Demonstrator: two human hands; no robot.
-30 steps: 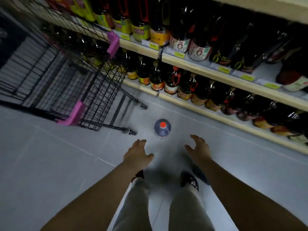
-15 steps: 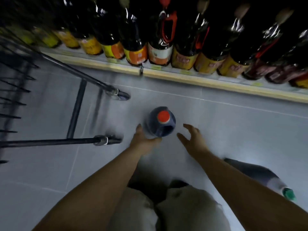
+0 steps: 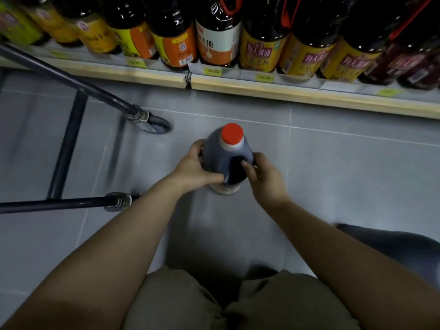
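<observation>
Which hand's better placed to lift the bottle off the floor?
Probably right. The right hand has its thumb and fingers at the handle of the bottle; the left hand only clasps its round side.

Person shown only in part, seen from above by head-worn camera. Left hand [image 3: 192, 167] and right hand [image 3: 264, 179] shown bare. Left forearm [image 3: 114, 246] and right forearm [image 3: 338, 241] shown bare along whole visible length, down to lower corners of frame. Legs covered by trousers [image 3: 188, 303] in dull khaki-beige cloth. Fabric seen soft and loosely creased over knees, dark fold marked between legs. Colours muted by dim light. Torso and upper arms hidden.
</observation>
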